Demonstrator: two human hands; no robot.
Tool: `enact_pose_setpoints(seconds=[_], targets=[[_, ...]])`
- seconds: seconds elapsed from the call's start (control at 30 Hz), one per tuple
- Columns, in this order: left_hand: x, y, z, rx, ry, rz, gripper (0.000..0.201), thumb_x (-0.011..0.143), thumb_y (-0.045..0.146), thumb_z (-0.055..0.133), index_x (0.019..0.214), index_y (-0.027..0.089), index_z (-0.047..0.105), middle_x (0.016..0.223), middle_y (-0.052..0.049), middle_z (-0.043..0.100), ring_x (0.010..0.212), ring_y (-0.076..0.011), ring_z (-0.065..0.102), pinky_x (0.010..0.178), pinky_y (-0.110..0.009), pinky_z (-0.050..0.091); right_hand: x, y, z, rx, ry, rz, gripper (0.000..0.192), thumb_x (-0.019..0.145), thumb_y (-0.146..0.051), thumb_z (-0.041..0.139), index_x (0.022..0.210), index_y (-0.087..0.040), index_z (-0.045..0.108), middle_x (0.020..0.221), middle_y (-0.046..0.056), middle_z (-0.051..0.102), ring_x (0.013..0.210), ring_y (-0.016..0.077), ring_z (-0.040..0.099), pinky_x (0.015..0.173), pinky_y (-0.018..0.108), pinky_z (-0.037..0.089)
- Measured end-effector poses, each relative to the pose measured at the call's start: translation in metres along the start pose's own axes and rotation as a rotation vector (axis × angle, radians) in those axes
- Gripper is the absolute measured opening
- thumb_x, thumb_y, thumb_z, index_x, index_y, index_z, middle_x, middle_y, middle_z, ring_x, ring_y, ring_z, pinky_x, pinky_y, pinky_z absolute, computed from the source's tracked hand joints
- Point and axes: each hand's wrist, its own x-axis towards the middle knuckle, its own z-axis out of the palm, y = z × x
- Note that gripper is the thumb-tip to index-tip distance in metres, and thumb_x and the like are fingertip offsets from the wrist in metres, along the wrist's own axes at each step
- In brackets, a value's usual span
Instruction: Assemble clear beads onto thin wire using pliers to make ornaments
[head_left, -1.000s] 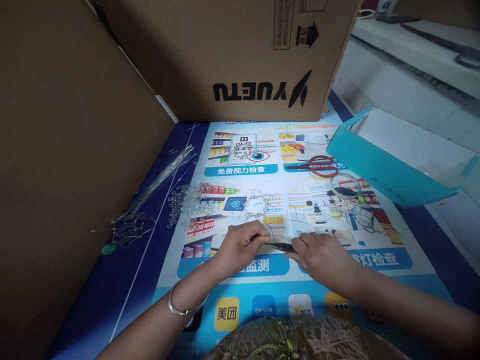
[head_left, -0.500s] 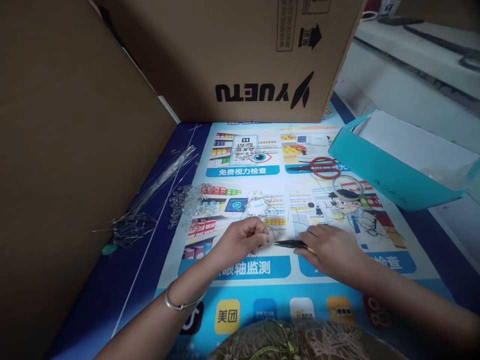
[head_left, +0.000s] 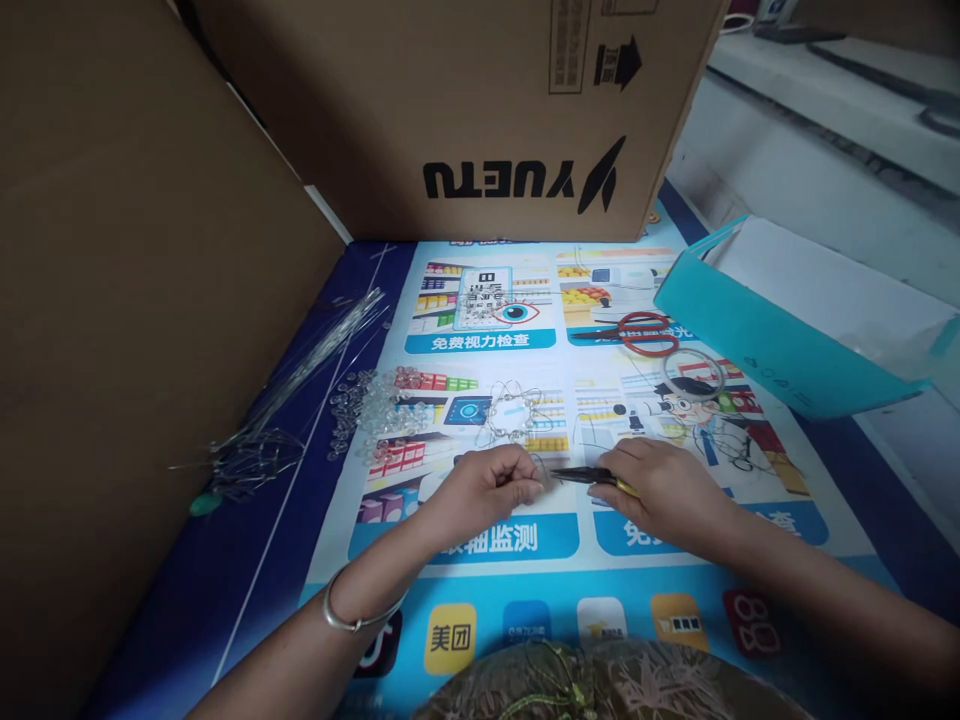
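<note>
My left hand (head_left: 495, 488) is closed in a pinch on a thin wire (head_left: 545, 466), whose end shows just beyond the fingertips. My right hand (head_left: 667, 492) grips a pair of pliers (head_left: 585, 475) with dark narrow jaws and a yellow handle. The jaw tips point left and lie right beside the wire; I cannot tell whether they bite it. Just beyond my left hand lies a ring of clear beads (head_left: 531, 412) with wire loops around it. Loose clear beads (head_left: 382, 408) are heaped to its left.
A bundle of thin wires (head_left: 319, 360) lies at the left. Red-handled scissors (head_left: 649, 335), a clear ring-shaped coil (head_left: 721, 378) and loose dark wire (head_left: 742, 455) are on the right. A teal box (head_left: 780, 340) stands at far right. Cardboard walls (head_left: 375, 110) border the back and left.
The plier tips have come up closer to my left fingertips, and the wire end shows between them. My left hand stays pinched. The whole view has shifted slightly.
</note>
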Motion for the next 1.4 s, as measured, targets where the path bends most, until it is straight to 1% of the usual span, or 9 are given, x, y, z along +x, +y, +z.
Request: enact_pose_setpoints(seconds=[0.23, 0.63, 0.87, 0.97, 1.07, 1.13, 1.23, 1.3, 1.4], targets=[[0.001, -0.005, 0.003, 0.073, 0.073, 0.023, 0.017, 0.081, 0.032, 0.055, 0.078, 0.016, 0.056, 0.059, 0.003, 0.052, 0.051, -0.007, 0.043, 0.048, -0.018, 0.032, -0.001, -0.008, -0.001, -0.034, -0.071, 0.041, 0.034, 0.09, -0.045, 0.038, 0.093, -0.021, 0.061, 0.081, 0.004, 0.064, 0.071, 0.0183, 0.058, 0.053, 0.027, 0.027], [-0.002, -0.005, 0.012, 0.333, 0.241, 0.119, 0.013, 0.083, 0.028, 0.053, 0.079, 0.017, 0.058, 0.065, 0.002, 0.059, 0.06, -0.009, 0.052, 0.055, -0.019, 0.037, -0.002, -0.01, -0.008, 0.118, -0.142, 0.047, 0.037, 0.091, -0.046, 0.034, 0.092, -0.02, 0.059, 0.078, 0.003, 0.064, 0.066, 0.0166, 0.056, 0.048, 0.025, 0.018], [-0.007, 0.0, 0.012, 0.167, 0.132, 0.093, 0.024, 0.089, 0.033, 0.043, 0.077, 0.016, 0.056, 0.06, 0.003, 0.055, 0.054, -0.008, 0.05, 0.055, -0.019, 0.038, -0.003, -0.01, -0.006, 0.088, -0.142, 0.045, 0.036, 0.09, -0.047, 0.035, 0.09, -0.02, 0.059, 0.079, 0.004, 0.065, 0.07, 0.0177, 0.057, 0.051, 0.026, 0.021], [-0.01, 0.005, 0.013, 0.187, 0.125, 0.09, 0.028, 0.09, 0.033, 0.042, 0.071, 0.015, 0.053, 0.058, 0.003, 0.051, 0.054, -0.008, 0.048, 0.054, -0.019, 0.035, -0.003, -0.009, -0.008, 0.073, -0.165, -0.006, 0.036, 0.09, -0.048, 0.036, 0.092, -0.021, 0.06, 0.08, 0.004, 0.065, 0.072, 0.0181, 0.058, 0.052, 0.026, 0.025], [-0.011, 0.008, 0.016, 0.252, 0.134, 0.109, 0.029, 0.088, 0.031, 0.042, 0.064, 0.015, 0.047, 0.058, 0.003, 0.046, 0.054, -0.0078, 0.042, 0.051, -0.019, 0.03, -0.005, 0.003, -0.018, 0.05, -0.179, -0.043, 0.035, 0.088, -0.05, 0.039, 0.09, -0.022, 0.061, 0.081, 0.003, 0.064, 0.075, 0.0184, 0.058, 0.057, 0.026, 0.031], [-0.012, 0.007, 0.018, 0.274, 0.122, 0.129, 0.03, 0.088, 0.029, 0.042, 0.061, 0.016, 0.042, 0.055, 0.004, 0.041, 0.052, -0.0073, 0.037, 0.05, -0.019, 0.027, -0.008, 0.018, -0.027, 0.011, -0.123, 0.025, 0.034, 0.088, -0.048, 0.039, 0.092, -0.021, 0.061, 0.086, 0.004, 0.064, 0.077, 0.0188, 0.058, 0.059, 0.026, 0.034], [-0.011, 0.006, 0.023, 0.286, 0.059, 0.149, 0.03, 0.088, 0.028, 0.04, 0.061, 0.016, 0.039, 0.055, 0.004, 0.037, 0.051, -0.0071, 0.035, 0.049, -0.019, 0.025, -0.013, 0.042, -0.035, -0.077, 0.006, 0.199, 0.037, 0.088, -0.047, 0.038, 0.1, -0.019, 0.059, 0.09, 0.007, 0.063, 0.08, 0.0201, 0.057, 0.061, 0.027, 0.036], [-0.012, 0.005, 0.027, 0.317, -0.005, 0.143, 0.029, 0.09, 0.028, 0.038, 0.063, 0.016, 0.042, 0.057, 0.003, 0.04, 0.053, -0.0076, 0.038, 0.05, -0.02, 0.025, -0.015, 0.053, -0.032, -0.122, 0.051, 0.233, 0.037, 0.089, -0.046, 0.039, 0.102, -0.017, 0.059, 0.092, 0.009, 0.062, 0.085, 0.0213, 0.056, 0.065, 0.028, 0.038], [-0.012, 0.006, 0.033, 0.416, -0.09, 0.145, 0.03, 0.091, 0.03, 0.036, 0.066, 0.016, 0.045, 0.06, 0.002, 0.045, 0.056, -0.009, 0.043, 0.053, -0.021, 0.027, -0.014, 0.057, -0.019, -0.168, 0.074, 0.216, 0.038, 0.088, -0.045, 0.04, 0.106, -0.017, 0.058, 0.097, 0.011, 0.06, 0.094, 0.0238, 0.052, 0.079, 0.034, 0.038]])
